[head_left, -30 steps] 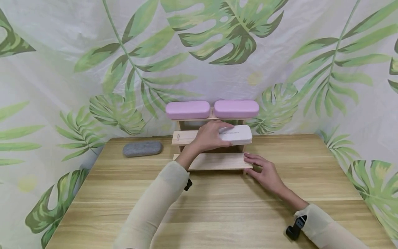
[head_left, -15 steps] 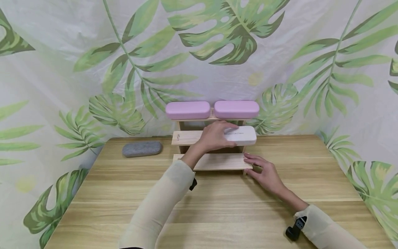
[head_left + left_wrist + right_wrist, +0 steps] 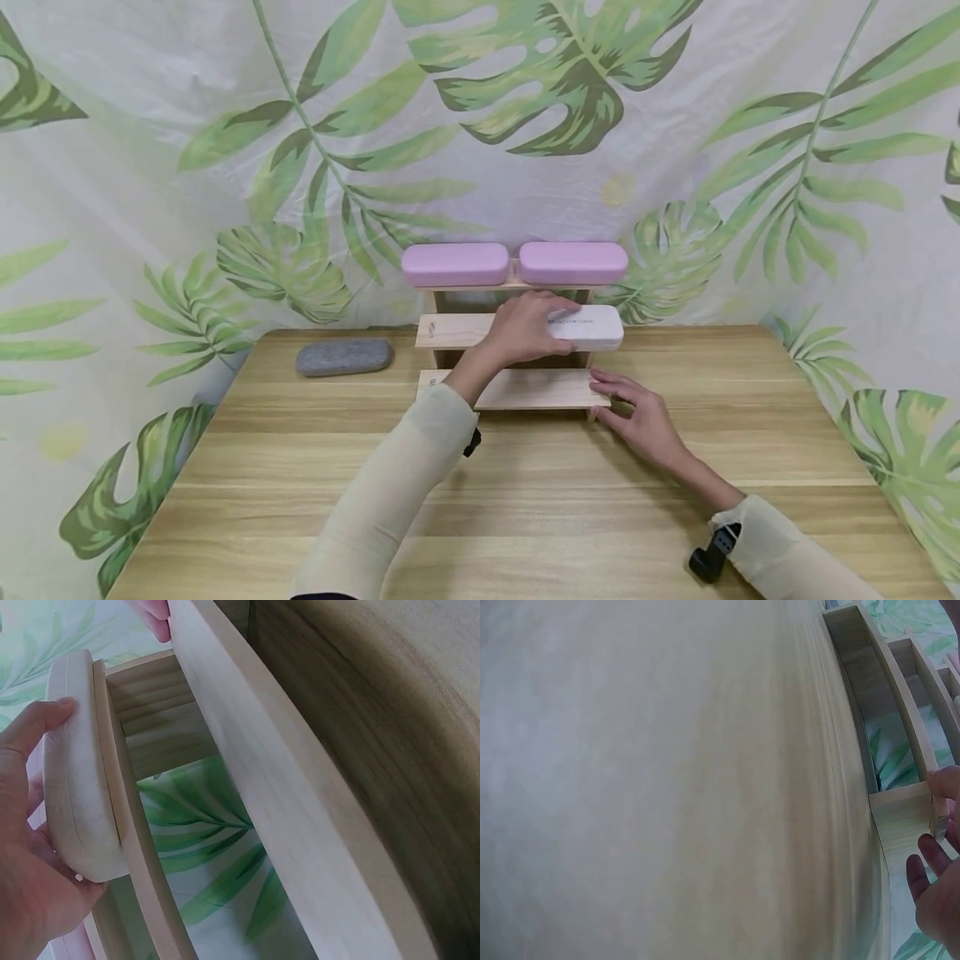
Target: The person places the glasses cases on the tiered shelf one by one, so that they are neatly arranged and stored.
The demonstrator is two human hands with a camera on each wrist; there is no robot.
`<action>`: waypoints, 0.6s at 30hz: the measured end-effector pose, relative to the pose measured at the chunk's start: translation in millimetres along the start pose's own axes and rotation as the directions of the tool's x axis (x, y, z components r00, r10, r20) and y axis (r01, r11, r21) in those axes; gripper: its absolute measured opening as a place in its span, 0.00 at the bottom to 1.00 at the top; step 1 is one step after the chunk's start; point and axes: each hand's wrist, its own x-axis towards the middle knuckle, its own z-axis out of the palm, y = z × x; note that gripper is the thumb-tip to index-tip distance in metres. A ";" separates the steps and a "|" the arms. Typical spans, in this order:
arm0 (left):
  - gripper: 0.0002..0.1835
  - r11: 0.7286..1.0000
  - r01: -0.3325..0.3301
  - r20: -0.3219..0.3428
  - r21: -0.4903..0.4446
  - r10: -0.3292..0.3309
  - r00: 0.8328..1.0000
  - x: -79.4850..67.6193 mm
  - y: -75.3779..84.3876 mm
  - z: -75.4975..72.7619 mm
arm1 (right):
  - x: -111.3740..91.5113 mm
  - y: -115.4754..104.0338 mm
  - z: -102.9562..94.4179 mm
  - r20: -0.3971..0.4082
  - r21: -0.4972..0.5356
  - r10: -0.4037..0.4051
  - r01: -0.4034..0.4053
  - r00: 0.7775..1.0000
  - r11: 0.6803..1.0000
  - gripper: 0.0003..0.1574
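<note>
Left fingers point(image 3: 553, 302) around white case point(image 3: 597, 327), “FOR CHINA” on top, right fingers point(image 3: 621, 387) around bottom shelf point(image 3: 540, 388)

Indoor tabletop point(image 3: 555, 517) before leaf-print backdrop point(image 3: 525, 196)

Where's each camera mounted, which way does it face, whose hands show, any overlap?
Head: worn on the head, facing forward and down at the rack and table; left hand, right hand and sleeves show.
Left wrist: on that wrist, tilted, facing the rack and white case up close; left hand at left, a bit of the right hand at top.
Right wrist: on that wrist, mostly table, rack at right; part of the right hand shows.
Shared: both wrist views show the rack.
</note>
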 end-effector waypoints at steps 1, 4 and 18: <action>0.34 1.000 -0.007 -0.001 0.008 0.007 1.000 0.4 0.3 -0.5 | 0.0 -0.3 -0.1 -0.001 0.004 0.002 -0.002 1.000 1.000 0.25; 0.34 0.999 -0.027 0.000 0.034 0.027 1.000 1.1 1.2 -2.0 | -0.2 -0.8 -0.2 -0.001 0.014 0.006 -0.006 1.000 1.000 0.25; 0.31 0.996 -0.067 0.020 0.062 0.066 0.998 1.8 4.9 -6.9 | -1.4 -5.8 0.2 0.003 0.008 0.012 -0.012 1.000 1.000 0.25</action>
